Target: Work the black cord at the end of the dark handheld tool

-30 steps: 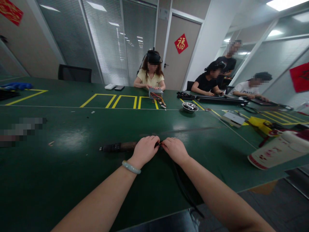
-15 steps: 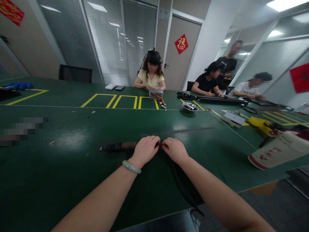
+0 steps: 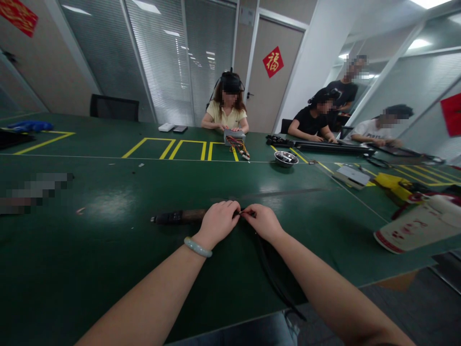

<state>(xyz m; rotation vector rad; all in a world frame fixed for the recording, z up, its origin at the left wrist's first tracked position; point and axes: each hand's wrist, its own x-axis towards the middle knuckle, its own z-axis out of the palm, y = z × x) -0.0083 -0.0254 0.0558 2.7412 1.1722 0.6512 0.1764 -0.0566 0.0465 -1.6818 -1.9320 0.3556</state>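
A black and brown cylindrical tool (image 3: 185, 217), like an electric screwdriver, lies across the green table with its metal tip to the left. My left hand (image 3: 220, 220) is closed around its right end, thumb and forefinger pinched together. My right hand (image 3: 262, 221) meets it fingertip to fingertip in a pinch at the end of a black cable (image 3: 268, 269). The small parts between the fingertips are too tiny to make out. From my right hand the cable curves down past the table's near edge.
A white cup (image 3: 406, 228) leans in at the right, near a yellow tool (image 3: 391, 186). Beyond my hands are a metal bowl (image 3: 286, 158) of small parts and a grey box with wires (image 3: 235, 138), where a person works. More people sit at the far right.
The view has shifted slightly. My fingertips have moved a little at the pinch, with a small gap showing between the hands; the tool and cable stay in place.
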